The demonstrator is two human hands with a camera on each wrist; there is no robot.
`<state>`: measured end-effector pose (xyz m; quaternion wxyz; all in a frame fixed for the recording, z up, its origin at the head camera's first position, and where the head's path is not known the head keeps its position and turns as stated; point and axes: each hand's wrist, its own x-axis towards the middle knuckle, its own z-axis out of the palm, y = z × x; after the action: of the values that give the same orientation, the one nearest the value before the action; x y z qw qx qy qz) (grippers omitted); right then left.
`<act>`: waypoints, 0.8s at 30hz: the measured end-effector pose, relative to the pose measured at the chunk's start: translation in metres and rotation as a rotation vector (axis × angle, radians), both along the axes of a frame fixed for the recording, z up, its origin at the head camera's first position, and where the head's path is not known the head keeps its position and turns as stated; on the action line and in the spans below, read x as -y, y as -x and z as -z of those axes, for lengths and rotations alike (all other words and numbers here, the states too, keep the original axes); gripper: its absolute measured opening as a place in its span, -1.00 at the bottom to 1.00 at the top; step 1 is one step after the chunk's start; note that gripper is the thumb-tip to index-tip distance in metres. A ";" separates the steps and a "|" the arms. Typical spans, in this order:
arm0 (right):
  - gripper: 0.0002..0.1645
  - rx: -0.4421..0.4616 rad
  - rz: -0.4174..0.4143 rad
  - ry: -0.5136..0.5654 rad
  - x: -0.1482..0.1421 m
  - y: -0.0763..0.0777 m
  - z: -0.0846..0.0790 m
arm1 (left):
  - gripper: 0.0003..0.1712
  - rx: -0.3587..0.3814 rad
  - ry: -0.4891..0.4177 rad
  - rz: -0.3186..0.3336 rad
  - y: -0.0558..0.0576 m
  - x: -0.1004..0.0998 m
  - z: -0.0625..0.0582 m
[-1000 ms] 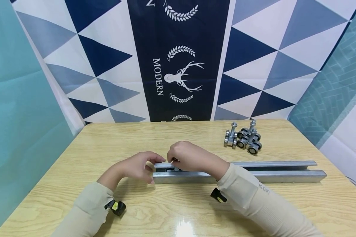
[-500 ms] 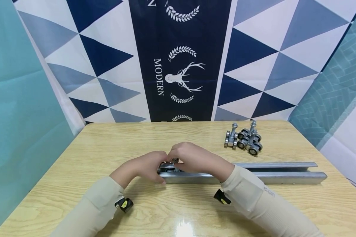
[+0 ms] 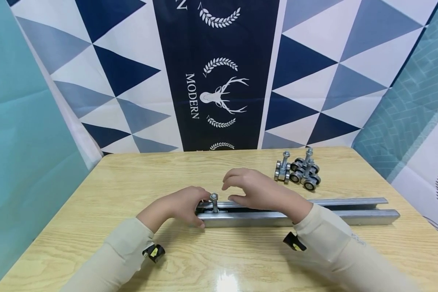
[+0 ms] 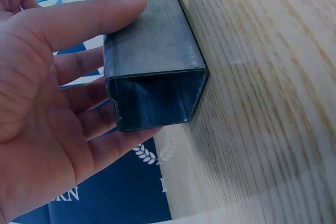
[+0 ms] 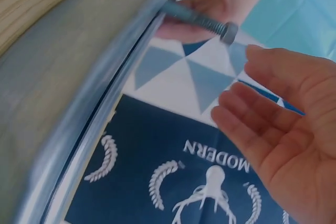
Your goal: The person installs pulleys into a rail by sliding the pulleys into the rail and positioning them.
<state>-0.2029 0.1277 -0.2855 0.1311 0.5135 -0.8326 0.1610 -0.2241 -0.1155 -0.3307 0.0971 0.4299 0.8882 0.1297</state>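
Since a moment ago the right hand has let go of the bolt and lifted, its fingers loosely spread and holding nothing. One metal rail lies across the table; one bolt stands in its slot near the left end. The left hand holds that end, thumb and fingers around it. Three roller pieces sit behind the rail.

One metal channel rail, three loose roller trolleys (clustered), one bolt, two hands.
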 end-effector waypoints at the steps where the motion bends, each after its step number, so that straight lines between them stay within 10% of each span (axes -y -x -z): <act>1: -0.76 -0.006 0.002 0.012 -0.004 0.001 0.001 | -0.41 -0.001 0.006 -0.008 -0.001 -0.001 0.000; 24: -0.80 -0.047 0.246 -0.044 -0.092 0.028 0.000 | -0.35 -0.083 0.035 -0.028 -0.006 -0.003 0.000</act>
<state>-0.2312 0.2197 -0.2851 0.1581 0.4140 -0.8892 0.1135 -0.2185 -0.1129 -0.3311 0.0661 0.4208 0.8995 0.0974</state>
